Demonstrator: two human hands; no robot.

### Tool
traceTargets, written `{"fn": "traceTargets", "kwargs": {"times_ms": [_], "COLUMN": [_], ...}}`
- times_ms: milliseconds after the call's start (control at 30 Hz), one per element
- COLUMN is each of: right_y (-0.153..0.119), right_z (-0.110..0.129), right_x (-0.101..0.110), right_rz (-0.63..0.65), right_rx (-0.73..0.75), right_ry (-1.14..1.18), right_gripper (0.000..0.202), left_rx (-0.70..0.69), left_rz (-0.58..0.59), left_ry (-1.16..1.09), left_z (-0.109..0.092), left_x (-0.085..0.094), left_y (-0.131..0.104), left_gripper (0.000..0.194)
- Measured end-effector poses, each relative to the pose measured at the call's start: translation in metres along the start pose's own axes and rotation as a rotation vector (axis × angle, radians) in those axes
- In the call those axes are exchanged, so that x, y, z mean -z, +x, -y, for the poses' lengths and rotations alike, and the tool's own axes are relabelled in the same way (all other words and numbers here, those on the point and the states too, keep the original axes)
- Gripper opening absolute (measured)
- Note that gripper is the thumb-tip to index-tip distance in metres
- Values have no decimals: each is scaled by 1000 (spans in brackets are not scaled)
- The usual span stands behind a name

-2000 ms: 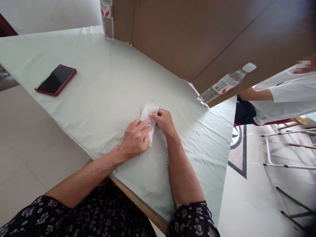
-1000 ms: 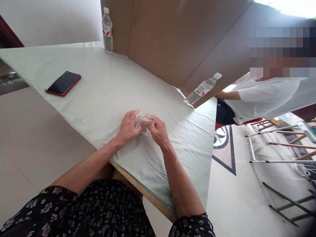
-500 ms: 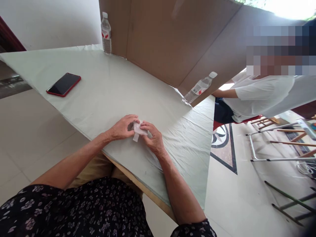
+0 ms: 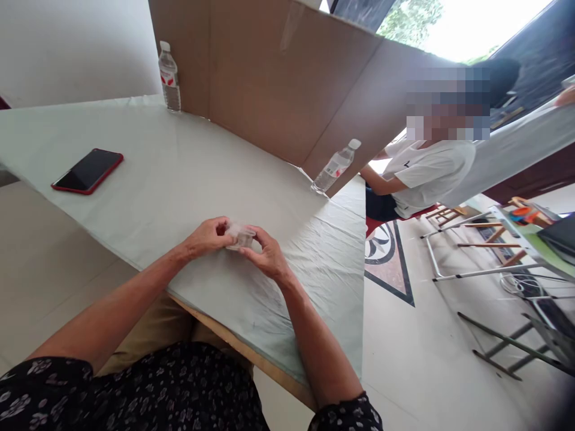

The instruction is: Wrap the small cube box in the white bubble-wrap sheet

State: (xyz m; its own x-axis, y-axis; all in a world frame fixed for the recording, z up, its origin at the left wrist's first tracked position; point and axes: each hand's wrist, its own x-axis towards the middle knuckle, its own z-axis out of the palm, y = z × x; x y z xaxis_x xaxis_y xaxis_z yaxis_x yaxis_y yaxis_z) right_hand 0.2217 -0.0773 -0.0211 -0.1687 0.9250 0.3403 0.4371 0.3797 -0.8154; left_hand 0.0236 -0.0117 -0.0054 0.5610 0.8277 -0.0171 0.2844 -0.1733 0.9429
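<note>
Between my two hands, just above the pale green tabletop [image 4: 188, 179], is a small translucent whitish piece [image 4: 240, 237]. It looks like clear plastic, though its exact shape is blurred. My left hand [image 4: 210, 235] pinches its left side with thumb and fingers. On the right side, my right hand [image 4: 266, 251] grips it between thumb and fingertips. Both forearms rest near the table's front edge.
A phone [image 4: 87, 171] in a red case lies at the left. One water bottle [image 4: 169, 78] stands at the back, another [image 4: 336, 167] at the right, beside a tall cardboard panel [image 4: 269, 78]. A person in a white shirt [image 4: 433, 173] sits beyond; folding frames stand on the right.
The view has shifted, so the table and bottles sit further left and lower. The piece between my hands has turned, and the strip hanging below it no longer shows.
</note>
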Motion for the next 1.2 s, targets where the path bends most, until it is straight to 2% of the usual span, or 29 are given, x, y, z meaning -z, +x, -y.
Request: {"fn": "traceTargets", "kwargs": {"times_ms": [100,167,233,267,333,400,467,600,767,933,1000,1100,1200], "right_y": [9,14,18,20,24,28,32,35,30,26,23,20,17], "right_z": [-5,-10,-15,-16,-18,-18,-19,-22,-23,-23,-24,-26,-28], "right_x": [2,-2,-5,-7,-7,-5,-3,-5,-13,-16,-13,-6,-2], "right_rz": [33,9,-23,-36,-38,-7,23,-11,-142,-202,-257,-329,-302], "right_rx": [-125,-186,-225,-242,-283,-328,-357,-357,-328,-297,-260,-224,-215], "right_ry": [71,128,222,277,383,448,459,405,358,349,320,248,167], "right_gripper": [61,63,62,61,58,56,55,55,63,72,68,49,38], "left_rx": [134,91,-2,-38,-64,-45,-10,50,41,53,66,80,86], "left_rz": [-4,-116,-184,-175,-92,-6,18,-24,-53,-65,-67,-60,-38], "left_ry": [119,328,395,337,76,-193,-335,-383,-383,-354,-369,-392,-400], "left_z": [-9,-11,-10,-8,-4,0,3,6,9,12,12,12,12], "left_x": [-1,-2,-3,-3,-2,0,0,-3,-7,-7,-7,-7,-6], "left_y": [3,5,7,8,8,8,9,12,14,14,14,13,12], "left_gripper": [30,30,36,39,41,43,56,65,66,73,78,83,85]}}
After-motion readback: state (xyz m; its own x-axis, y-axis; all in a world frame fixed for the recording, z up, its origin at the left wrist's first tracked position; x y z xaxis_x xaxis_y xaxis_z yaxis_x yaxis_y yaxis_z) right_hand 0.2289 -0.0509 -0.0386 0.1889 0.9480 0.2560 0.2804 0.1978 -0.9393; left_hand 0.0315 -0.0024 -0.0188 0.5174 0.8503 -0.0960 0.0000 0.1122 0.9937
